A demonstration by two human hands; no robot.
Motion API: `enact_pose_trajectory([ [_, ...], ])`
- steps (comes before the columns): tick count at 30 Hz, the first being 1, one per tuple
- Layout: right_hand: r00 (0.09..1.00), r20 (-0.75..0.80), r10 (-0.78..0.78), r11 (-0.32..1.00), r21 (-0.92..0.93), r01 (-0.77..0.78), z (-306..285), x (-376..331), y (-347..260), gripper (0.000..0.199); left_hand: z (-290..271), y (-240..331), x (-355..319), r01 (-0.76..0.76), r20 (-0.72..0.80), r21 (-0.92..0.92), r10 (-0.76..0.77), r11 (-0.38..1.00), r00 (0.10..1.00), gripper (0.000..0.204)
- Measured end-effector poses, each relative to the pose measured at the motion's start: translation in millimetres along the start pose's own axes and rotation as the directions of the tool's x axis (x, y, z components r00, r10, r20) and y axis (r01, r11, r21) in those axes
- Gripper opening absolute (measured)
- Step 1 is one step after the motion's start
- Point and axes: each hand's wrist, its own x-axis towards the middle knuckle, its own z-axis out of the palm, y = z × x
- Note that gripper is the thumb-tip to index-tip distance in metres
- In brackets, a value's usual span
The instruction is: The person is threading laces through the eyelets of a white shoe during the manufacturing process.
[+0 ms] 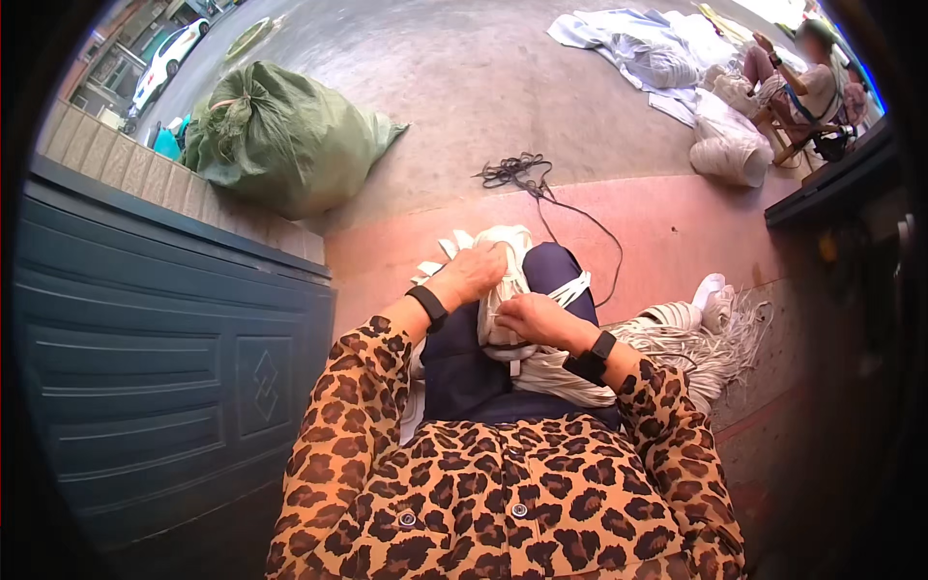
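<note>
On my lap, over dark blue trousers, lies an oblong off-white fabric piece (498,335) with a dark line along its near edge. My left hand (472,274) grips its upper part from the left, fingers curled over the cloth. From the right, my right hand (537,320) is closed in a pinch at the piece's right side; the fingertips partly hide what they hold. Thin white strips (572,290) cross my right knee. Beyond my left hand, several white cloth ends (449,245) stick out.
A heap of off-white straps and cords (691,338) lies at my right. Thin black cord (522,174) trails over the floor ahead. A stuffed green sack (290,145) stands at the far left, near a blue panelled door (174,358). A person (807,87) sits far right by white bundles (667,58).
</note>
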Motion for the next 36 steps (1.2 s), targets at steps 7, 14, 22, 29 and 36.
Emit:
enact_pose_trajectory([
  [7, 1.0, -0.002, -0.01, 1.0, -0.002, 0.01, 0, -2, 2, 0.023, 14, -2, -16, 0.243, -0.028, -0.472, -0.289, 0.848, 0.957, 0.012],
  [14, 0.999, 0.0, 0.044, 0.999, 0.003, -0.044, 0, -6, -5, 0.022, -4, 19, -8, 0.285, -0.013, -0.314, -0.304, 0.906, 0.952, 0.01],
  [22, 0.999, -0.049, 0.007, 0.999, -0.039, -0.009, 5, -3, 4, 0.021, -3, -13, 0, 0.57, 0.505, -0.799, -0.3, 0.192, 0.809, 0.005],
  [29, 0.996, 0.09, -0.002, 0.98, -0.2, 0.02, 13, -18, -5, 0.018, -3, -12, -8, 0.69, 0.678, -0.724, -0.207, -0.017, 0.706, 0.008],
  [36, 0.956, 0.293, -0.02, 0.995, -0.091, 0.049, -87, -30, -68, 0.008, 2, -10, -24, 0.57, 0.48, -0.81, -0.4, 0.14, 0.781, 0.016],
])
